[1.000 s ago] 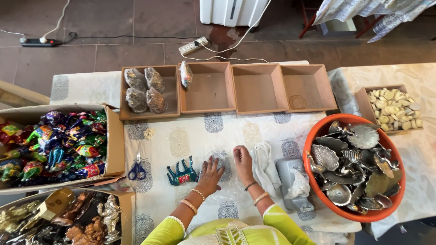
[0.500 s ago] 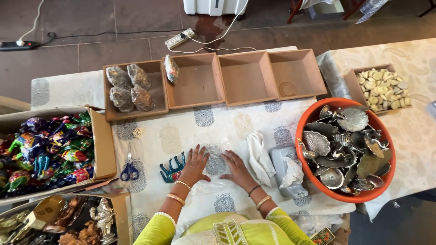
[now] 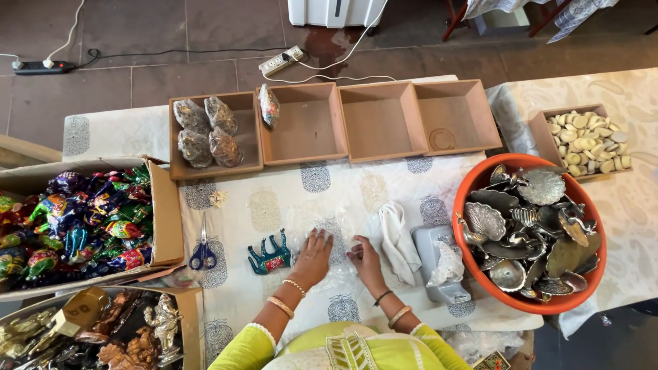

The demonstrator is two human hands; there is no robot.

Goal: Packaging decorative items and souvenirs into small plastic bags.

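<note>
My left hand (image 3: 313,257) and my right hand (image 3: 364,260) lie side by side, palms down, on a clear plastic bag (image 3: 322,228) spread on the patterned white tablecloth (image 3: 274,199). Both press the sheet with fingers apart. A small teal and red elephant figurine (image 3: 269,255) stands just left of my left hand. A white cloth (image 3: 398,240) lies just right of my right hand.
Blue-handled scissors (image 3: 203,252) lie left of the figurine. Four shallow brown trays stand at the back; the left tray (image 3: 179,137) holds several wrapped items. An orange basin (image 3: 466,188) of silver metal pieces sits right. Cardboard boxes of colourful figures (image 3: 82,219) and brass statuettes (image 3: 130,329) stand left.
The view has shifted slightly. My hands have stayed on the plastic bag, the right one moving a little inward toward the left.
</note>
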